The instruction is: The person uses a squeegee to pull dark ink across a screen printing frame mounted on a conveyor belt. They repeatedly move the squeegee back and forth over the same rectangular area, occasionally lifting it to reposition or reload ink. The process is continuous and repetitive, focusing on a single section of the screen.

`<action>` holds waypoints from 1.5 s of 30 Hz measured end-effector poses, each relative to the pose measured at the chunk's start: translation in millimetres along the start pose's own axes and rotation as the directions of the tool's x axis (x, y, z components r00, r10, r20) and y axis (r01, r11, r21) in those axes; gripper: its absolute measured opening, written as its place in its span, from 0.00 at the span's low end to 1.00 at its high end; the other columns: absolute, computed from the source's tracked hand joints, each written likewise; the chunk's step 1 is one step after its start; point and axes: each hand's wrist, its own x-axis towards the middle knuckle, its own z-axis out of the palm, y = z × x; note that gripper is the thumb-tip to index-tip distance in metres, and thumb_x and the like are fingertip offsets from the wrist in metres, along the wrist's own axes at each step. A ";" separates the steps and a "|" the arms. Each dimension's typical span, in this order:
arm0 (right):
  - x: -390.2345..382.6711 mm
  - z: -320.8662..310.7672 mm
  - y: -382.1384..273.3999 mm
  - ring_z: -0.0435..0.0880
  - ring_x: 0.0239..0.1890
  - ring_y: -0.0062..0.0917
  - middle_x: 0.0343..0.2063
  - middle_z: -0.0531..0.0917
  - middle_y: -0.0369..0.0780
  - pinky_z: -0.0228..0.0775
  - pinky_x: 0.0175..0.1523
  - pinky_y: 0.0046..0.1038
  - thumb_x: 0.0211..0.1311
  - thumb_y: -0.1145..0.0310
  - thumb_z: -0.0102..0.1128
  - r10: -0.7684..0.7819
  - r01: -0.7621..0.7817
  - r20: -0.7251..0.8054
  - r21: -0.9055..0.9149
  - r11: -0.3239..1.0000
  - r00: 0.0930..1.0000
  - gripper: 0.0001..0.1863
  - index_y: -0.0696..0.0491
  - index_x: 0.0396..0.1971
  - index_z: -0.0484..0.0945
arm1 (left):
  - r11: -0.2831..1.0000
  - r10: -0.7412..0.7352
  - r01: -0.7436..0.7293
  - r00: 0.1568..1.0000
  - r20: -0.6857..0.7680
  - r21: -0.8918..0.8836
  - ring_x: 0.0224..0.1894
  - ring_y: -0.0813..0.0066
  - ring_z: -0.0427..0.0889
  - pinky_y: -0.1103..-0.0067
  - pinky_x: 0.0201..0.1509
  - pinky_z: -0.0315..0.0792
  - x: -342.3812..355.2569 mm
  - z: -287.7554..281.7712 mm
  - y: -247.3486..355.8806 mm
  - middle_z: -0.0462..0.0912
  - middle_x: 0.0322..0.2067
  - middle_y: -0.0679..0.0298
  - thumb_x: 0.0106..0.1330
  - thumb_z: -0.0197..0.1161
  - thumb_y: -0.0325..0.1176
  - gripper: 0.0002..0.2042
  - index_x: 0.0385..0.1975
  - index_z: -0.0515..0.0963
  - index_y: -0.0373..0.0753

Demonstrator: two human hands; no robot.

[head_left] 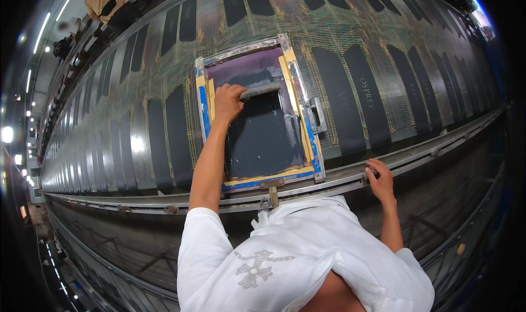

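Dark fabric strips (pixel 350 87) around the printing screen (pixel 257 120) (left hand (pixel 227 101) on squeegee (pixel 260 90))

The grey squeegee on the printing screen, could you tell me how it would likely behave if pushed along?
The grey squeegee, gripped at its end by the left hand, looks stiff and bar-shaped, so it should probably slide rather than roll. The dark wet-looking mesh inside the taped metal screen frame suggests it glides slickly.

Single head view — looking steeply down, close over the printing table (pixel 383 164).
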 end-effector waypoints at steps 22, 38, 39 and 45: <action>16.7 7.5 -0.4 0.88 0.47 0.32 0.53 0.86 0.46 0.79 0.51 0.28 0.65 0.74 0.67 -0.080 0.080 0.008 -0.005 0.997 0.997 0.12 0.58 0.48 0.86 | 0.974 0.225 -0.214 0.936 0.269 -0.072 0.51 0.63 0.78 0.66 0.54 0.70 -106.9 -42.1 50.6 0.87 0.46 0.74 0.38 0.73 0.20 0.24 0.41 0.85 0.46; 80.6 166.1 -201.7 0.81 0.54 0.47 0.51 0.86 0.46 0.72 0.60 0.44 0.54 0.63 0.78 -0.731 0.861 0.510 -0.039 0.507 0.454 0.30 0.53 0.58 0.80 | 0.957 -0.265 0.246 0.957 0.117 0.153 0.37 0.57 0.84 0.58 0.46 0.73 -184.2 -54.7 103.6 0.85 0.25 0.65 0.42 0.74 0.35 0.10 0.27 0.87 0.48; 84.0 185.2 -194.0 0.81 0.49 0.49 0.45 0.86 0.48 0.73 0.54 0.47 0.54 0.61 0.78 -0.689 0.880 0.589 -0.081 0.469 0.422 0.29 0.54 0.56 0.80 | 0.920 -0.350 0.317 0.929 0.121 0.229 0.35 0.60 0.85 0.58 0.46 0.72 -186.8 -32.8 103.6 0.85 0.23 0.65 0.42 0.73 0.36 0.07 0.23 0.86 0.50; 101.7 210.5 -207.9 0.81 0.34 0.59 0.28 0.84 0.56 0.70 0.37 0.51 0.64 0.61 0.70 -0.675 0.898 0.644 -0.047 0.437 0.361 0.15 0.58 0.39 0.80 | 0.831 -0.499 0.553 0.693 -0.521 -0.061 0.63 0.63 0.74 0.54 0.69 0.61 -243.7 -95.7 166.6 0.80 0.58 0.70 0.47 0.81 0.42 0.26 0.50 0.85 0.54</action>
